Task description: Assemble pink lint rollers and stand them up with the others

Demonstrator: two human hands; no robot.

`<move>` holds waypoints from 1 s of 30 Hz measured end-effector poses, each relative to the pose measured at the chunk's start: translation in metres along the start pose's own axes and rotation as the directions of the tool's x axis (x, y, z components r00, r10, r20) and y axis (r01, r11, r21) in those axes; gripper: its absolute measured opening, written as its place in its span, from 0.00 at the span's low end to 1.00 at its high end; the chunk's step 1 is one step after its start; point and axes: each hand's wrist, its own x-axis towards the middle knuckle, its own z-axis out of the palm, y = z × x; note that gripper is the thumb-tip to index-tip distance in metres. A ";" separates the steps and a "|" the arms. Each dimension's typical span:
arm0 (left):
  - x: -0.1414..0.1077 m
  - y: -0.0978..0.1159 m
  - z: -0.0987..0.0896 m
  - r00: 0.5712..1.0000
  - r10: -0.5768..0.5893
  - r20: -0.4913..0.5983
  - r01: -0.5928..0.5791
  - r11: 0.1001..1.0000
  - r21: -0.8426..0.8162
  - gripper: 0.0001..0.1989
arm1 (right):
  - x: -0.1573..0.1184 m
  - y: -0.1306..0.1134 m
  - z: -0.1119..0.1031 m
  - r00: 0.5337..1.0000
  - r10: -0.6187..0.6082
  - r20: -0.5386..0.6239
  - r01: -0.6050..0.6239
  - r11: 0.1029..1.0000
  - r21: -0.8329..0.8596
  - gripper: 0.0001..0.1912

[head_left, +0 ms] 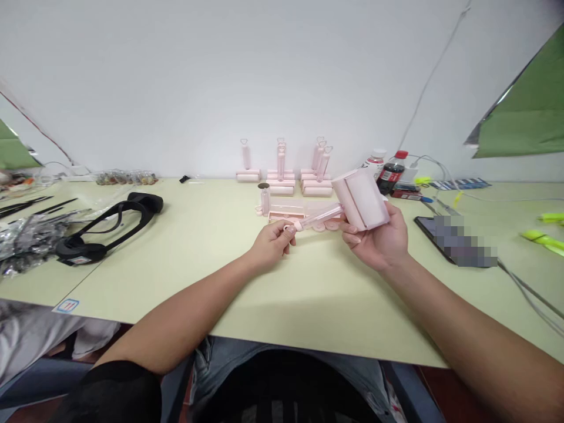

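Over the middle of the table, my left hand (274,244) pinches the ring end of a clear pink handle (322,216). The handle slants up to the right and meets a pink roller (361,200), whose wide body rests in my right hand (381,238). My right fingers wrap under the roller's lower side. Just behind my hands lies a long pink tray (286,205) with round pink pieces (328,225) at its right front. A small clear bottle (264,201) with a dark round top stands at the tray's left end.
Several pink rollers with upright handles (281,164) line the wall. Behind my right hand are a cola bottle (392,172) and a white-capped bottle (375,162). A phone (453,241) and cables lie right; a black headset (112,226) and plastic bags (26,235) lie left.
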 end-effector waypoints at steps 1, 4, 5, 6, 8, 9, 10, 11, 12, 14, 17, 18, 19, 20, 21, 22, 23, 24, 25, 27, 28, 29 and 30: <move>0.000 -0.001 0.000 1.000 -0.003 0.005 0.003 1.000 -0.007 0.20 | 0.000 0.000 0.001 1.000 0.017 0.003 -0.017 0.998 0.058 0.23; 0.000 -0.002 0.001 1.000 0.002 0.002 -0.002 1.000 0.004 0.21 | 0.000 -0.001 0.003 0.997 0.078 -0.001 -0.076 0.980 0.183 0.23; 0.000 -0.002 0.001 1.000 0.015 -0.008 -0.015 1.000 0.023 0.20 | 0.000 -0.001 0.003 0.996 0.094 -0.006 -0.091 0.975 0.203 0.24; 0.000 -0.002 0.000 0.999 0.035 -0.021 -0.034 0.998 0.050 0.20 | -0.001 -0.002 0.003 0.994 0.107 -0.010 -0.102 0.971 0.214 0.25; -0.001 -0.002 0.000 0.995 0.084 -0.052 -0.078 0.991 0.113 0.19 | -0.001 -0.002 0.004 0.993 0.118 -0.019 -0.111 0.968 0.224 0.25; -0.001 -0.001 -0.001 0.992 0.107 -0.061 -0.097 0.986 0.137 0.19 | -0.001 -0.003 0.004 0.993 0.119 -0.020 -0.112 0.968 0.224 0.25; -0.002 -0.001 -0.001 0.990 0.122 -0.065 -0.111 0.982 0.152 0.18 | -0.001 -0.003 0.004 0.993 0.118 -0.016 -0.112 0.968 0.223 0.25; -0.002 0.000 -0.001 0.989 0.131 -0.065 -0.119 0.981 0.155 0.19 | -0.002 -0.003 0.004 0.993 0.118 -0.010 -0.113 0.969 0.222 0.25; -0.002 0.000 -0.001 0.990 0.129 -0.063 -0.119 0.982 0.145 0.19 | -0.002 -0.003 0.003 0.993 0.118 -0.003 -0.115 0.969 0.220 0.25; -0.002 0.001 -0.001 0.994 0.101 -0.050 -0.096 0.991 0.095 0.20 | -0.002 -0.003 0.003 0.993 0.120 0.010 -0.120 0.969 0.217 0.24; -0.001 0.001 -0.001 0.999 0.041 -0.033 -0.041 0.999 0.009 0.21 | -0.001 -0.002 0.003 0.993 0.119 0.016 -0.120 0.970 0.212 0.24; 0.000 0.001 -0.001 0.999 0.023 -0.028 -0.024 1.000 -0.014 0.21 | -0.001 -0.001 0.003 0.993 0.118 0.017 -0.119 0.970 0.210 0.24; 0.000 0.001 -0.002 1.000 0.008 -0.023 -0.008 0.999 -0.034 0.21 | -0.001 -0.001 0.003 0.993 0.117 0.019 -0.118 0.971 0.209 0.24; 0.001 0.001 -0.002 1.000 -0.004 -0.018 0.003 0.999 -0.053 0.22 | -0.001 -0.001 0.003 0.993 0.115 0.021 -0.117 0.971 0.207 0.24; 0.001 0.001 -0.002 1.000 -0.011 -0.015 0.010 0.998 -0.069 0.22 | -0.001 -0.001 0.002 0.993 0.113 0.024 -0.115 0.972 0.205 0.24; 0.002 0.001 -0.002 1.000 -0.012 -0.015 0.011 0.997 -0.081 0.22 | -0.001 0.000 0.002 0.993 0.111 0.027 -0.114 0.973 0.203 0.24; 0.002 0.001 -0.002 1.000 -0.008 -0.019 0.006 0.996 -0.091 0.22 | -0.001 0.000 0.002 0.994 0.109 0.030 -0.113 0.973 0.200 0.24; 0.002 0.002 -0.001 1.000 -0.001 -0.030 -0.002 0.995 -0.102 0.22 | -0.001 0.000 0.002 0.994 0.106 0.034 -0.111 0.974 0.197 0.24; 0.001 0.003 -0.001 0.999 0.005 -0.044 -0.010 0.993 -0.116 0.22 | -0.002 0.000 0.003 0.994 0.101 0.039 -0.107 0.975 0.195 0.24; 0.000 0.007 0.000 0.997 0.011 -0.077 -0.022 0.989 -0.146 0.23 | -0.003 0.001 0.003 0.995 0.088 0.055 -0.097 0.977 0.192 0.26; -0.001 0.010 0.001 0.995 0.016 -0.097 -0.031 0.987 -0.158 0.23 | -0.004 0.001 0.003 0.995 0.082 0.064 -0.092 0.977 0.191 0.27; -0.002 0.013 0.001 0.992 0.024 -0.120 -0.044 0.985 -0.166 0.23 | -0.005 0.001 0.003 0.994 0.077 0.073 -0.090 0.977 0.192 0.29; -0.003 0.016 0.000 0.988 0.036 -0.148 -0.062 0.984 -0.170 0.23 | -0.006 0.001 0.003 0.994 0.076 0.082 -0.091 0.977 0.193 0.30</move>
